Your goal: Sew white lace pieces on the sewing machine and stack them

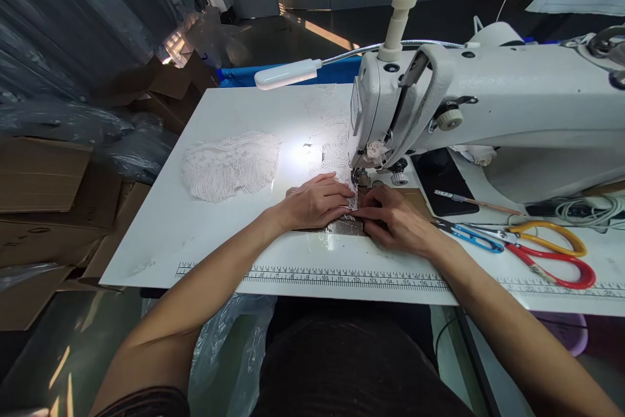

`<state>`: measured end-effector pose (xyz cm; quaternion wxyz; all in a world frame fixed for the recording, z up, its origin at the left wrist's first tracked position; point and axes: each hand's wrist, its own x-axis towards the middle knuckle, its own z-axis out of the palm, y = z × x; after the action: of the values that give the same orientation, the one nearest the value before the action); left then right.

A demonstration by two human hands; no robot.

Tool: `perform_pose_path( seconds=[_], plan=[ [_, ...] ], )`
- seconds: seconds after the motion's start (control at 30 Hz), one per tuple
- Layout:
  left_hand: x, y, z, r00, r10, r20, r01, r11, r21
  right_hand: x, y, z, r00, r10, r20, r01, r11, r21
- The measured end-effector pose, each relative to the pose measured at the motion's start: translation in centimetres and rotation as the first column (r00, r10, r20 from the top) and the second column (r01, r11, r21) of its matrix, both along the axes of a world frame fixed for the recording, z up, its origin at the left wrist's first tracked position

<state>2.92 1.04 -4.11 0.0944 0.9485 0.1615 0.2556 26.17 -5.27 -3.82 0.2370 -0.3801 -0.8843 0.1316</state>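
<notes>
A narrow white lace strip (354,199) lies under the needle area of a white sewing machine (512,88). My left hand (319,201) rests flat beside it, fingers stretched to the right and fingertips touching the lace. From the other side, my right hand (398,218) pinches the lace's near end, thumb and forefinger close to the left fingertips. Both hands are just in front of the presser foot (360,176). Beneath them is a brown plate (415,199) on the machine bed. More lace (336,151) extends behind the needle area.
A heap of white lace (232,166) sits on the table's left. Blue thread snips (476,238), scissors with red and yellow handles (551,254) and a black phone-like slab (444,179) lie at right. A lamp (288,74) hangs above. Cardboard boxes (53,209) stand left.
</notes>
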Motion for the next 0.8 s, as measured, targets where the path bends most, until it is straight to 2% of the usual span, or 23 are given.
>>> perform_pose_path(
  seconds=[0.33,0.43,0.53,0.63,0.8],
  plan=[
    [0.1,-0.1,0.5,0.997,-0.032,-0.076,0.047,0.979,0.198,0.3,0.1,0.1,0.998,0.031,-0.049,-0.034,0.997,-0.065],
    [0.0,0.0,0.7,0.992,-0.03,-0.119,0.056,0.972,0.227,0.5,0.5,-0.3,0.992,-0.081,-0.1,0.075,0.995,-0.062],
    [-0.1,0.0,1.0,0.99,-0.043,-0.138,0.077,0.964,0.256,0.5,0.9,-1.2,0.974,-0.217,-0.056,0.218,0.976,0.009],
    [-0.1,0.0,1.2,0.992,-0.043,-0.117,0.075,0.955,0.285,0.3,1.0,-1.8,0.976,-0.22,0.0,0.22,0.974,0.052],
    [0.0,-0.2,1.2,0.992,-0.044,-0.12,0.077,0.954,0.29,0.2,0.9,-1.9,0.979,-0.205,-0.002,0.205,0.976,0.068]
  ],
)
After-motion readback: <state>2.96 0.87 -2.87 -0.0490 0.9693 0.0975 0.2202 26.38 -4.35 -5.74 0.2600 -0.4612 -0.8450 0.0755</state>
